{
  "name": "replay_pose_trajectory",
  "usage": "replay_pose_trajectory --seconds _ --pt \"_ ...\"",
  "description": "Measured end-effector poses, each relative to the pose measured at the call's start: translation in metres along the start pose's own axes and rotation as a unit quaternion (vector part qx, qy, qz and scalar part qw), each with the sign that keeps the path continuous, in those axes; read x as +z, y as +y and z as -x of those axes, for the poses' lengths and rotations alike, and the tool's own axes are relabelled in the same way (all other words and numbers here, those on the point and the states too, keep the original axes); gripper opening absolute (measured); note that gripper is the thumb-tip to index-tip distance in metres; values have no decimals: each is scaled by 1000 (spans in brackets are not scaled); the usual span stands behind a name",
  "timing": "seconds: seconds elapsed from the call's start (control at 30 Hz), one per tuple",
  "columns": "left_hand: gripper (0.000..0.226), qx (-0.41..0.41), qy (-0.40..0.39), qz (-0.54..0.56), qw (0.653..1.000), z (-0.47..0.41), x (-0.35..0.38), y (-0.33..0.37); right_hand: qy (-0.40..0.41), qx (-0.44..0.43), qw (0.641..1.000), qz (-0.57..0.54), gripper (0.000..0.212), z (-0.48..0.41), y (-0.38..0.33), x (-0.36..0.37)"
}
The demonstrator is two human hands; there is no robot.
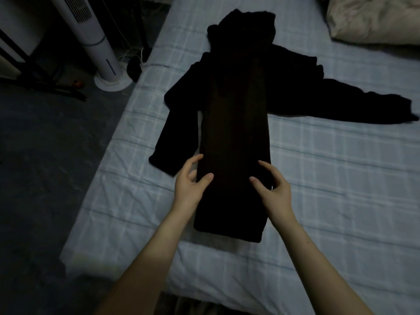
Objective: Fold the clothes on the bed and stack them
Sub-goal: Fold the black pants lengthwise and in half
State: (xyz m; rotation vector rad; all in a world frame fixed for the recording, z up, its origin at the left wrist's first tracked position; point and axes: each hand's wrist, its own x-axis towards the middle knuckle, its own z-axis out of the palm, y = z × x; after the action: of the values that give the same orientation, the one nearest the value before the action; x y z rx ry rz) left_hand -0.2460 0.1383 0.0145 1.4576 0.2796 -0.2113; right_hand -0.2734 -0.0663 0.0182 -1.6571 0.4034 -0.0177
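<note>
A long dark brown folded garment (234, 137) lies lengthwise on the checked bed sheet (329, 167), on top of a black hooded sweater (295, 87) whose sleeves spread out to the left and right. My left hand (191, 180) rests at the brown garment's left edge, fingers apart, thumb on the cloth. At its right edge is my right hand (272, 185), fingers spread and touching the cloth. Neither hand visibly pinches the fabric.
A beige pillow (372, 19) lies at the bed's far right corner. On the dark floor to the left stand a white tower fan (97, 42), black stand legs (43, 76) and some cables (134, 57). The bed's left edge runs diagonally.
</note>
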Motion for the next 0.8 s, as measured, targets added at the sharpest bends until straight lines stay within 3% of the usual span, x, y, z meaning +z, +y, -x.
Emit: replay_pose_trajectory --seconds 0.4,0.8 --pt "47 -40 67 25 997 176 62 -36 -50 14 999 3 43 123 18 -104" --pt "44 -92 93 -20 991 299 86 -144 -72 76 992 67 43 235 114 -166"
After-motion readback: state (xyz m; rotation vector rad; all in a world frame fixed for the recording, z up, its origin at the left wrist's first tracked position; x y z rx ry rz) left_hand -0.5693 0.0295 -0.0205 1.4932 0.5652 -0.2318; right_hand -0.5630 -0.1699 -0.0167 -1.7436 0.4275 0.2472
